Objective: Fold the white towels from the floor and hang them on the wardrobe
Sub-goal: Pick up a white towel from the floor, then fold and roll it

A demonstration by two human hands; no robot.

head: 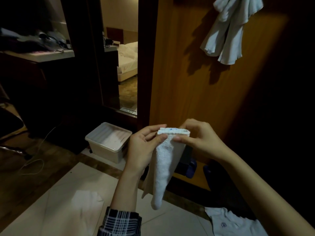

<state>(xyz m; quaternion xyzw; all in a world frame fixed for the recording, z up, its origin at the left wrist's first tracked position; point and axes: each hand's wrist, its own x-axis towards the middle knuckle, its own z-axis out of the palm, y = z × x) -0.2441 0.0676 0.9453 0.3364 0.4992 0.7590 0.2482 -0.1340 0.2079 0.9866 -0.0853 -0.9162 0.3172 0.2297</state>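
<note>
Towel (pixel 166 160): folded, hanging between my hands.
Fingers: left hand (pixel 144 147) and right hand (pixel 202 142) pinch its top edge.
Risk: loose pinch, fold slips open.
Wardrobe (pixel 196 86): twelve o'clock.

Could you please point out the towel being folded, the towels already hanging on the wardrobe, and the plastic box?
folded towel (pixel 166 160), head view, hanging middle.
hanging towels (pixel 226 29), head view, bunched middle.
plastic box (pixel 109 136), head view, lid.

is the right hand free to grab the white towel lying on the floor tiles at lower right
Probably not yet: the right hand and left hand both pinch the folded white towel. The floor towel lies uncovered below.
</note>
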